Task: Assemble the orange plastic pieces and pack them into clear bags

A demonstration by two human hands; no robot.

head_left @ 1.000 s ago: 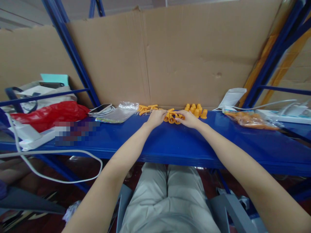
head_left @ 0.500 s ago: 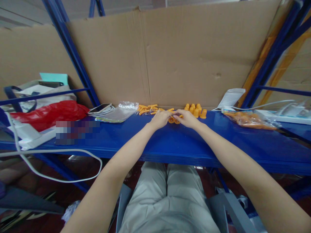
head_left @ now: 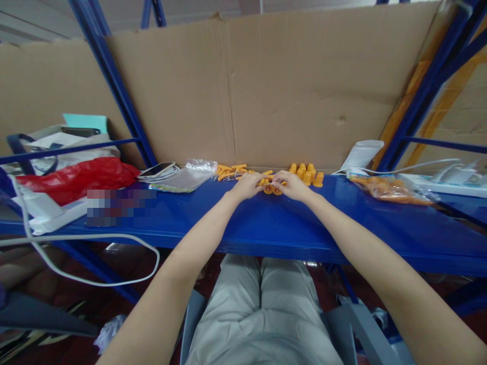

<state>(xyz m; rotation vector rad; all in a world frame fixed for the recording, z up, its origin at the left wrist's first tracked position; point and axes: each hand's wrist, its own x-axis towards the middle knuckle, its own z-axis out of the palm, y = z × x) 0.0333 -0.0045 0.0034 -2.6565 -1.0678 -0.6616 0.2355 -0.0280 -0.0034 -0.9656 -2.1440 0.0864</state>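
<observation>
My left hand (head_left: 246,185) and my right hand (head_left: 291,185) meet over a small heap of orange plastic parts (head_left: 272,189) on the blue shelf (head_left: 243,223). Both hands have their fingers curled and pinched together around an orange piece between them; which piece is hard to make out. Loose orange stick-shaped parts (head_left: 230,171) lie just behind my left hand. A cluster of upright orange cone-shaped caps (head_left: 307,173) stands behind my right hand.
A clear plastic bag (head_left: 186,177) and a phone with a white cable (head_left: 158,170) lie left of the parts. A red bag (head_left: 76,178) and other bags sit further left. A bag of orange parts (head_left: 391,188) and white packets lie right. Cardboard (head_left: 304,86) backs the shelf.
My hands have drawn closer together over the heap, and the fingertips now meet around a small orange piece. Nothing else on the shelf has moved.
</observation>
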